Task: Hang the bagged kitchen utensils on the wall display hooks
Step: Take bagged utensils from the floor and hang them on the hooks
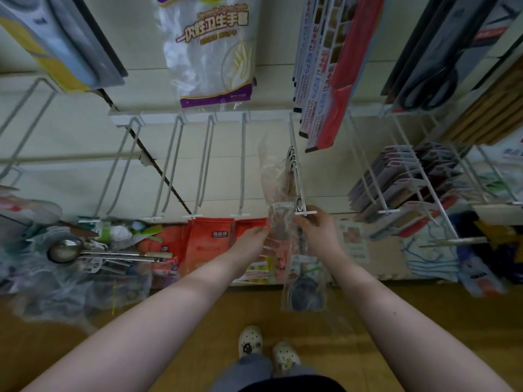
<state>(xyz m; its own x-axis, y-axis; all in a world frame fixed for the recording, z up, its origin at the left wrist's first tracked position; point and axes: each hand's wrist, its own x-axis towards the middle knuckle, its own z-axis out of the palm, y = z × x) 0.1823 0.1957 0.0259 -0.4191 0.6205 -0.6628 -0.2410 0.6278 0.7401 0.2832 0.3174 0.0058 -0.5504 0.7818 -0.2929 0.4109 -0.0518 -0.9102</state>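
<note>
Head view: left hand (254, 239) pinches the clear bag's edge. The bagged utensil (304, 291) hangs lengthwise downward between both hands. Right hand (318, 226), nearer the hook (293, 137), grips its handle top just at the hook's tip (others already hang there). Glove pack (209, 52) above reads 一次性卫生手套.

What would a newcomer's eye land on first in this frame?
Both hands meet mid-frame. The right hand holds the top of a clear bagged utensil at the tip of a white hook, and the left hand pinches the bag's edge. A large glove packet hangs above, and a steel ladle lies on the pile at lower left.
</note>
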